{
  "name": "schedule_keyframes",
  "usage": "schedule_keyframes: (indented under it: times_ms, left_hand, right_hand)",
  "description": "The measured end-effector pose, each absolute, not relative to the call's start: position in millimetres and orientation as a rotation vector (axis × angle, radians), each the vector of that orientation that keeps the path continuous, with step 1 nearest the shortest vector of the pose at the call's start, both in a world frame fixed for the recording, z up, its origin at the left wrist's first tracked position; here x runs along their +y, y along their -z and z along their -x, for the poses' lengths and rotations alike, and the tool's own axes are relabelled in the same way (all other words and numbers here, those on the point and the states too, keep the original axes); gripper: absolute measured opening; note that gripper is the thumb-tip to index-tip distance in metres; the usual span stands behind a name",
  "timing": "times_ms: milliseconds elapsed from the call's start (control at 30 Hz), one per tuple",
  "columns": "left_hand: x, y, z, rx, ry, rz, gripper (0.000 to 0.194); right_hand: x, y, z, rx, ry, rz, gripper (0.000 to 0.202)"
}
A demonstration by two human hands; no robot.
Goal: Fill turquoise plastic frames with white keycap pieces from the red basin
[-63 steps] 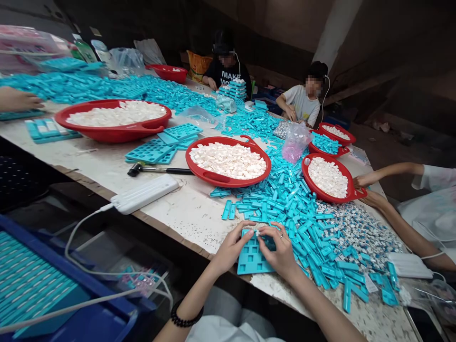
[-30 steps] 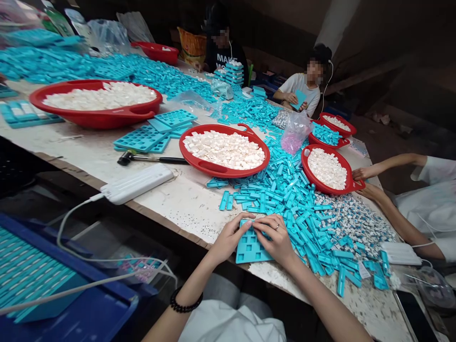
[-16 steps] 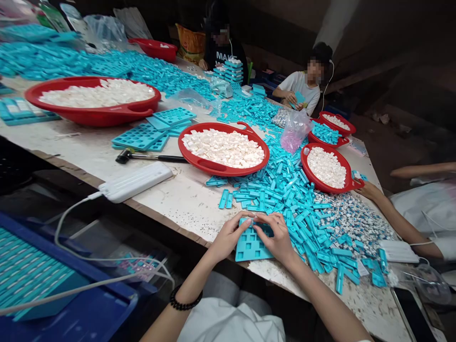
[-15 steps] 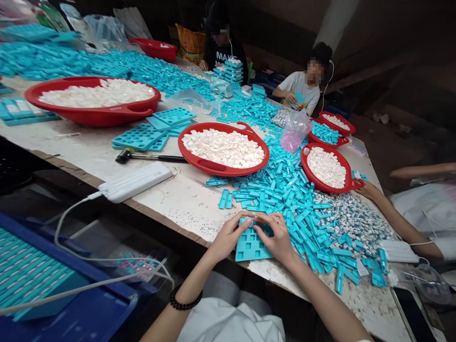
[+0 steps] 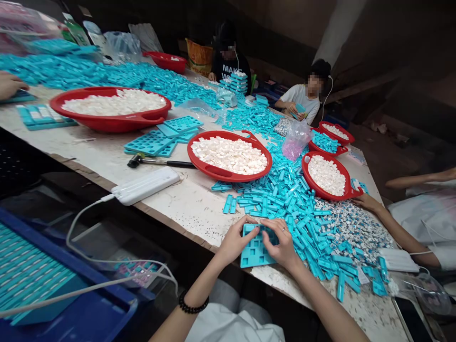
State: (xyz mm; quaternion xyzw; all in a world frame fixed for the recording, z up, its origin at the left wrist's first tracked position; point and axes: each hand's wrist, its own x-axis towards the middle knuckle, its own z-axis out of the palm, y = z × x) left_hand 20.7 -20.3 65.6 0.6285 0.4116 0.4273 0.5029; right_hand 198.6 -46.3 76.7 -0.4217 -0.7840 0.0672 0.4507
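Note:
A turquoise plastic board (image 5: 254, 257) with rows of square holes lies at the table's near edge, between my hands. My left hand (image 5: 233, 241) grips its far left side, thumb on the top face and fingers curled over the far edge. My right hand (image 5: 282, 243) holds the far right side, with a ring on one finger and the thumb bent in over the holes. The fingertips almost meet at the far edge; whether a small piece is between them I cannot make out. Loose turquoise strips (image 5: 299, 223) are heaped beside my right hand.
Red basins (image 5: 228, 178) of white pieces stand beyond. A hammer (image 5: 178, 164) and a white power bank (image 5: 146, 185) with a cable lie to the left. Small printed pieces (image 5: 352, 228) and a phone (image 5: 411, 316) are at right. Co-workers sit around the table.
The view has shifted, so the table things appear lower and farther right. My hands stay on the board, with my left thumb slightly changed in position. A co-worker's hand has appeared at far left.

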Motion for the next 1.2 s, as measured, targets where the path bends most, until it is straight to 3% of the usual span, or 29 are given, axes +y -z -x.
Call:
schedule_keyframes:
  times_ms: [300,467,667,967,1200]
  left_hand:
    - [-23.3,-64.9,-15.5,0.98,-1.038,-1.533,0.017]
    - [-27.0,-67.8,-13.2,1.003,-1.012,-1.542,0.017]
    - [-27.7,-68.2,-11.4,1.014,-1.022,-1.56,0.016]
    - [-26.5,-64.6,-13.8,1.051,-1.043,-1.551,0.018]
    - [-16.5,-64.8,-13.0,1.073,-1.0,-1.549,0.021]
  right_hand:
    - [21.4,-124.0,-178.4,-1.958,-0.163,1.163,0.022]
    - [112.4,-155.3,-151.5,-2.1,-0.104,1.548,0.028]
    - [182.9,-155.6,-145.2,-2.048,-0.197,1.833,0.015]
    - [177.1,-154.8,-145.0,-1.918,-0.303,1.618,0.017]
    - [114.1,-148.8,-139.8,-1.612,-0.376,1.265,0.023]
